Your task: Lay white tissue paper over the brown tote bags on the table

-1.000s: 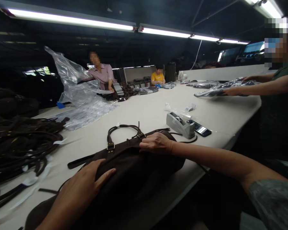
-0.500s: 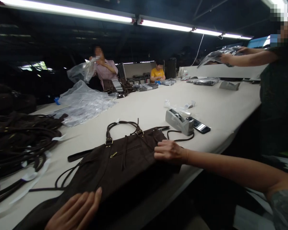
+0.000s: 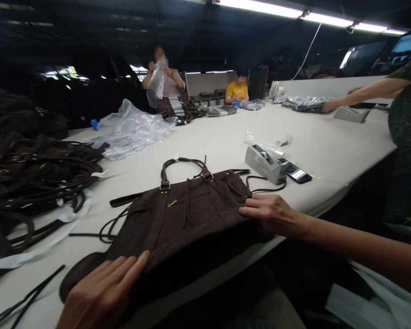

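- One dark brown suede handbag (image 3: 188, 214) with two looped handles and brass buckles lies flat at the near edge of the long white table (image 3: 219, 146).
- The left hand (image 3: 102, 292) rests open, fingers spread flat, on the bag's near left corner; the right hand (image 3: 269, 212) lies open on its right edge, fingertips pressing the cloth, gripping nothing.
- To do this well, I judge both palms should stay flat and press evenly outward, so the soft suede lies smooth without creasing and does not slip off the table's near edge.
- Just beyond the right hand stand one grey tape dispenser (image 3: 265, 163) and one black phone (image 3: 296, 172), touching or nearly so.
- One heap of dark brown straps (image 3: 30, 178) fills the left side; one pile of clear plastic bags (image 3: 133, 130) lies farther off.
- Three other people work at the far and right sides.
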{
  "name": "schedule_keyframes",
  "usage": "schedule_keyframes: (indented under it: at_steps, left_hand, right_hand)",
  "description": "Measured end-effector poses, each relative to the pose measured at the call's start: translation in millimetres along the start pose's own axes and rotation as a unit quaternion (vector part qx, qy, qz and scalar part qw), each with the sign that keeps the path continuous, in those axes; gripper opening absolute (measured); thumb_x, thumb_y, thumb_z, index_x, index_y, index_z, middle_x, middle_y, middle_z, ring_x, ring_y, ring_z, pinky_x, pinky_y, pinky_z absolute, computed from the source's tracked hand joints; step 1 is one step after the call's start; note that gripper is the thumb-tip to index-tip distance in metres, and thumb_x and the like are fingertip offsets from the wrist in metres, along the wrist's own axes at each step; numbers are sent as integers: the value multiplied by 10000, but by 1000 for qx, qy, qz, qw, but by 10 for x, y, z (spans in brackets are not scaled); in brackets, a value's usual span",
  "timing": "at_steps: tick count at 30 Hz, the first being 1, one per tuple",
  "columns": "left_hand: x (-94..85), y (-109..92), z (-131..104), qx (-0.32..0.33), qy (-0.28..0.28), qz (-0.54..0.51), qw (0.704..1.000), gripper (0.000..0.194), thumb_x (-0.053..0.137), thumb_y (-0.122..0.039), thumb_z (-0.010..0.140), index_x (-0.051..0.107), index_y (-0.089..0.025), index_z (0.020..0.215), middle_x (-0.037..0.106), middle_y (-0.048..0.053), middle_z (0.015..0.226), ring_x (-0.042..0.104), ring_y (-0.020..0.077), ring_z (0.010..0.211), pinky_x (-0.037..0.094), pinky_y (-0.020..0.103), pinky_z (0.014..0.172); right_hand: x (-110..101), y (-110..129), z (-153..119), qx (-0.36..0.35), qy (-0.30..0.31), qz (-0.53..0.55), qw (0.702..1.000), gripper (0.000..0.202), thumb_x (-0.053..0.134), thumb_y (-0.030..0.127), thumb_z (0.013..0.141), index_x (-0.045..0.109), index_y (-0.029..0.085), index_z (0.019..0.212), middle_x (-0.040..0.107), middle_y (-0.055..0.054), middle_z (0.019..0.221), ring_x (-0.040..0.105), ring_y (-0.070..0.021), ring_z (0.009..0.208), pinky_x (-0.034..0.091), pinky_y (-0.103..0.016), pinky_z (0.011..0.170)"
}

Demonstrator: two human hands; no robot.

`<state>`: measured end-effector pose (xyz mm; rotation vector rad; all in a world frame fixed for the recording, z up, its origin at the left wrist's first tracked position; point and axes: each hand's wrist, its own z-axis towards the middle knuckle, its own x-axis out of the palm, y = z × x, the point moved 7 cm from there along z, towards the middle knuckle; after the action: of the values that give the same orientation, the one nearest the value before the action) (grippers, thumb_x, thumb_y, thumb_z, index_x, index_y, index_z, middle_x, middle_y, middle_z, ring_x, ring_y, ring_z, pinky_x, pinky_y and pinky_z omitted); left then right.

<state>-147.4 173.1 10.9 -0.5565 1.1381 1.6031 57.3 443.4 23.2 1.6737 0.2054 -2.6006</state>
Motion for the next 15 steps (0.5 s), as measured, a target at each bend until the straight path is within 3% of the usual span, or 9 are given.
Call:
schedule_keyframes:
  at_steps: [3,6,9,11,15]
  left_hand:
    - [-153,-46,183,50,-79,98,991,444,510,3,860,545,-163,1270,648,-14,744,576,128,679,419,327,759]
    - [28,-144,198,73,-88,155,981,415,576,60,802,604,-134,1168,585,-51,659,539,94,622,390,311,684]
    - [237,-284,87,62,-91,113,988,421,570,85,789,616,-129,1148,601,-40,705,564,91,678,398,313,731]
    - [297,-335,10,34,-78,79,993,502,541,85,799,569,-147,1244,596,-39,710,558,99,674,404,318,753]
    - [333,-245,-153,-36,-22,-11,999,570,461,-35,885,403,-210,1424,633,14,830,587,130,767,432,325,845]
  right_hand:
    - [-71,-84,70,-15,-13,-33,999,524,358,12,924,488,222,1386,547,-15,799,468,-144,703,338,-252,627]
    - [113,-44,10,-26,-49,-69,996,492,363,65,974,463,247,1420,541,-10,770,467,-144,679,346,-249,602]
    - [426,86,-201,-19,-76,-97,992,465,377,84,989,474,235,1418,539,-14,750,472,-147,663,398,-260,635]
    - [548,151,-361,8,-79,-111,991,502,395,68,978,438,245,1446,565,-30,811,498,-154,706,436,-282,701]
    - [497,262,-556,43,-61,-86,994,561,448,54,918,444,246,1445,585,-93,1028,537,-202,891,459,-348,812]
